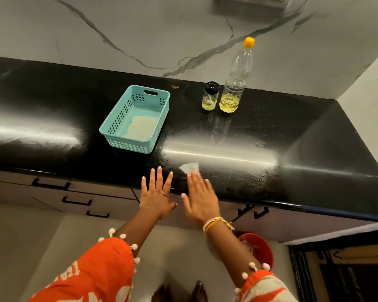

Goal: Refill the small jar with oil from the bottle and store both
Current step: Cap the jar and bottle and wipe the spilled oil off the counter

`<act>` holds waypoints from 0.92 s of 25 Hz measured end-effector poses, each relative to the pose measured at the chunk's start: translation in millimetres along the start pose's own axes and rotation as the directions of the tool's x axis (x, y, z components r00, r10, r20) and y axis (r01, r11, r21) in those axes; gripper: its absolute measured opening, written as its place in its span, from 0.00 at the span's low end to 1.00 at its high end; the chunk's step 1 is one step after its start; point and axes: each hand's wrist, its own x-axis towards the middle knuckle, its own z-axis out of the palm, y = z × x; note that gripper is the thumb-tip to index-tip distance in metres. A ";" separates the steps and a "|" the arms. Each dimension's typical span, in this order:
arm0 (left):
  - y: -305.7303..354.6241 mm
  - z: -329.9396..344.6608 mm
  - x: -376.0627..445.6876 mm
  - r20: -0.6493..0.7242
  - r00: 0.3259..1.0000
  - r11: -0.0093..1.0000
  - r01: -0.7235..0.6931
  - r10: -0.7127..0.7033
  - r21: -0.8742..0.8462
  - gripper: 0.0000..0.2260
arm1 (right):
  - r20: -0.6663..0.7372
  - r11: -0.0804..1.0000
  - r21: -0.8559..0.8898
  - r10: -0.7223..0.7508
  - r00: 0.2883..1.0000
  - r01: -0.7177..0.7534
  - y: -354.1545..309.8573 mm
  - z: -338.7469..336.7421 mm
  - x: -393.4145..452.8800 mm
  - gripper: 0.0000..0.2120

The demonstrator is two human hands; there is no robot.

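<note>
A small glass jar (210, 97) with a black lid stands on the black counter (292, 136), with a little yellow oil in its bottom. Right beside it stands a clear plastic bottle (236, 81) with an orange cap, oil filling only its lower part. A teal plastic basket (138, 117) sits to their left with a pale cloth on its floor. My left hand (157, 192) lies flat with spread fingers at the counter's front edge. My right hand (200, 197) is also flat, its fingertips on a small white piece of tissue (190, 166).
Marble-patterned wall rises behind the counter and along its right end. Drawers with black handles (76, 200) sit under the counter. A red bucket (258, 247) stands on the floor below my right arm.
</note>
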 end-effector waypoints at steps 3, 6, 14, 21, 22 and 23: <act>-5.7 -3.6 0.9 0.042 0.999 0.999 -0.034 0.033 0.014 0.47 | -0.048 0.943 -0.031 0.331 0.942 -0.333 63.5 -8.6 -2.3 0.37; -6.5 -5.4 -0.1 0.062 0.996 0.998 -0.062 0.060 0.032 0.48 | -0.117 0.826 0.017 0.561 0.820 -0.563 91.2 -9.9 -36.4 0.40; -8.0 -2.4 -2.6 -0.023 0.997 0.996 -0.077 0.078 0.036 0.47 | -0.020 0.930 0.209 0.314 0.949 -0.303 -17.8 -10.9 40.4 0.39; -4.8 10.4 -8.7 -0.174 0.981 0.997 -0.080 0.081 0.017 0.45 | 0.032 0.982 0.029 0.186 0.982 -0.187 17.8 -13.0 50.8 0.35; 3.0 13.6 -9.1 -0.216 0.971 0.995 -0.098 0.099 0.013 0.46 | 0.015 0.961 -0.004 0.276 0.961 -0.276 44.2 -16.3 50.7 0.37; 13.4 15.0 -8.7 -0.226 0.963 0.989 -0.146 0.147 0.023 0.46 | 0.011 0.930 -0.020 0.367 0.930 -0.366 70.5 -19.5 49.3 0.38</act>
